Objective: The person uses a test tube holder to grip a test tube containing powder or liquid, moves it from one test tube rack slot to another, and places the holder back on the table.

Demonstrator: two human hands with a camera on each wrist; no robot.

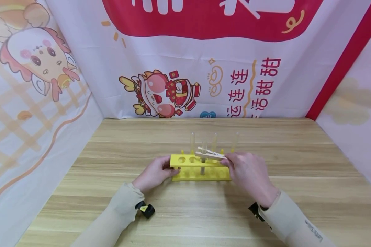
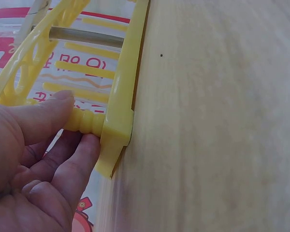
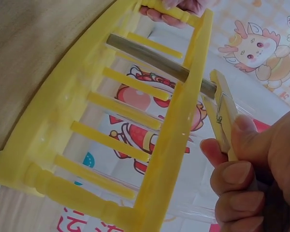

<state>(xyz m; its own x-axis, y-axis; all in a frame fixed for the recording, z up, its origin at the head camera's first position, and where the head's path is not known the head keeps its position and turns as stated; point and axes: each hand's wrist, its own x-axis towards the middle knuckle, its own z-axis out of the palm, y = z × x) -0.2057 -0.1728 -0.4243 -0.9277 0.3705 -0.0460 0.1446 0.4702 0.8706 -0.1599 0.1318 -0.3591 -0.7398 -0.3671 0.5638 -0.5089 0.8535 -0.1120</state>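
Left hand (image 1: 156, 171) at the left end of the yellow rack (image 1: 187, 165); grip nearly closed, thumb and fingers pinching the end post (image 2: 87, 121) between upper plate and base; rack upright on the wood-grain table (image 1: 188, 212).

Right hand (image 1: 249, 175) at the rack's right side; grip closed, thumb and curled fingers round the rear of a wooden clamp (image 1: 213, 156) with a metal spring; clamp's front end on the tube with grey-brown contents (image 3: 150, 59), just above the upper plate; that tube stands upright through a hole in the plate, third from left, lower end down by the base; cannot tell whether it touches the base.

Three clear tubes (image 1: 192, 142) along the back of the rack, closed ends up, over yellow pegs (image 3: 111, 141); other pegs bare; black wrist straps (image 1: 147, 210) at both light sleeves; printed white cloth (image 1: 173, 51) behind the table, red lettering and cartoon figures on it.
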